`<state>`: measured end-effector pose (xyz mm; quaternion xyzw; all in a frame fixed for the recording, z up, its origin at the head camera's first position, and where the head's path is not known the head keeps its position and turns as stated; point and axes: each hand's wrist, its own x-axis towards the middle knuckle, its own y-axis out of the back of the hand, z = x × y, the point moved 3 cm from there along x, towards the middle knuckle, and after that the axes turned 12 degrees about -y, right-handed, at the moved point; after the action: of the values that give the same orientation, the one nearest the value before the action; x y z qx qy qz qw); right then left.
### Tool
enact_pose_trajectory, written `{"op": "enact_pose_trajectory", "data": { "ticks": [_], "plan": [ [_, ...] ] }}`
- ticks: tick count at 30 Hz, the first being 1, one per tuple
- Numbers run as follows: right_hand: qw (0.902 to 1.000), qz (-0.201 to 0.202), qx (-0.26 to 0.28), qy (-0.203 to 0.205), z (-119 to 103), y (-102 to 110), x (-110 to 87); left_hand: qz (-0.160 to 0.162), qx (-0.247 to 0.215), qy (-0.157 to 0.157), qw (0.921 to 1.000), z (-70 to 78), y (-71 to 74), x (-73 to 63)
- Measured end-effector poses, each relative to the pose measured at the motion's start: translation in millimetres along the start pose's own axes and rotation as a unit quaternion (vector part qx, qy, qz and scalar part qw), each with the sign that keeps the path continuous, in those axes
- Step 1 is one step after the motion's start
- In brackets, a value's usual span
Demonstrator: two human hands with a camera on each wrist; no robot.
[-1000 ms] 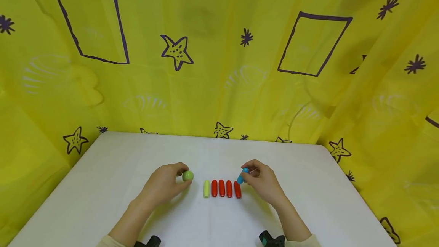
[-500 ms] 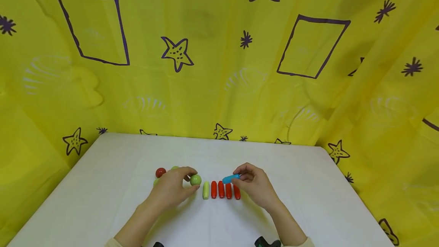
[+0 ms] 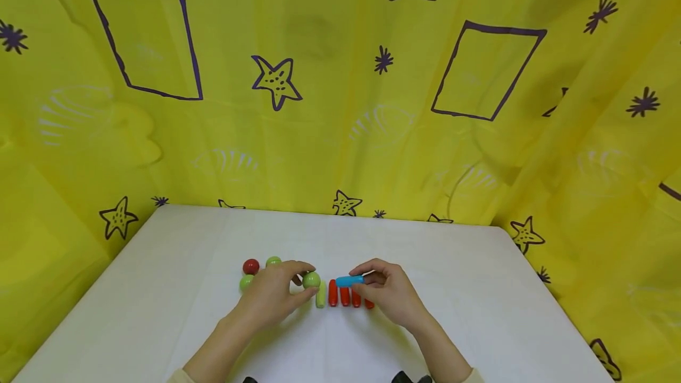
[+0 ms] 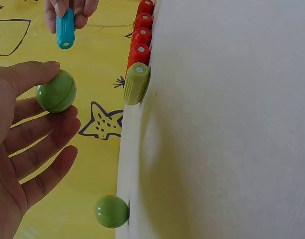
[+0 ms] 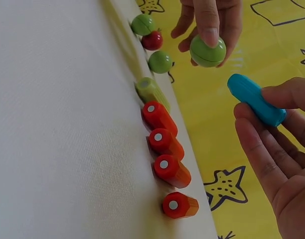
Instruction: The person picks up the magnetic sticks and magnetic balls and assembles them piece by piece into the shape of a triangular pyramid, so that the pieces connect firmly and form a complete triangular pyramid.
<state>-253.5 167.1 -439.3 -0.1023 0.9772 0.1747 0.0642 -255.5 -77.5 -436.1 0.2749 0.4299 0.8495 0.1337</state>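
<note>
My left hand (image 3: 270, 293) pinches a green ball (image 3: 311, 279) between thumb and fingers. My right hand (image 3: 392, 294) holds a blue magnetic rod (image 3: 349, 281) by one end, lying nearly level, its free end towards the ball. Ball and rod stay a little apart, both raised above the table. Below them a light green rod (image 3: 320, 297) and several red rods (image 3: 333, 294) stand side by side in a row on the white table. Pale round tips show on the row's rods, such as the light green rod (image 4: 136, 82) in the left wrist view.
Left of the left hand rest a red ball (image 3: 251, 266) and two green balls, one farther back (image 3: 273, 260) and one nearer (image 3: 246, 282). A yellow curtain (image 3: 330, 135) with dark drawn stars hangs behind the white table (image 3: 447, 265) and at its sides.
My left hand has moved right with the green ball, uncovering the balls behind it. The right hand has come left, and the blue rod has turned from steep to nearly level.
</note>
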Motion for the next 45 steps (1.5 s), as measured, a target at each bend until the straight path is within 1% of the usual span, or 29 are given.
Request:
{"op": "enact_pose_trajectory", "data": {
  "ticks": [5,10,14,21,27,35,38,42,45],
  "plan": [
    [0.9998,-0.018,0.002,0.001,-1,-3,-0.9,-0.007,0.006,0.002,1.0,1.6,-0.9,0.0],
    [0.9997,-0.023,0.003,0.0,-2,-3,-1.4,-0.012,0.005,-0.001,0.9999,3.8,-1.3,0.3],
    [0.9996,-0.03,0.0,0.0,-3,-5,-1.5,-0.013,0.007,-0.012,0.9998,5.3,-1.3,0.1],
    [0.9987,-0.049,0.0,0.014,-6,-7,-3.2,0.005,0.011,-0.039,0.9992,9.4,-0.6,0.0],
    [0.9985,-0.052,0.001,0.018,-6,-8,-4.3,0.003,0.005,-0.045,0.999,12.0,0.1,-0.2],
    [0.9982,-0.057,-0.007,0.013,-3,-9,-3.6,0.009,0.013,-0.046,0.9988,12.0,-0.2,-1.2],
    [0.9987,-0.045,-0.02,0.014,-3,-7,-2.8,0.009,0.011,-0.041,0.999,11.1,-0.1,-1.6],
    [0.9992,-0.005,-0.035,0.017,-4,1,-2.3,0.0,0.006,-0.037,0.9993,10.0,-0.1,-1.7],
    [0.9993,0.013,-0.031,0.018,-4,5,-2.2,-0.001,0.006,-0.035,0.9994,9.1,0.2,-2.0]
  ]
}}
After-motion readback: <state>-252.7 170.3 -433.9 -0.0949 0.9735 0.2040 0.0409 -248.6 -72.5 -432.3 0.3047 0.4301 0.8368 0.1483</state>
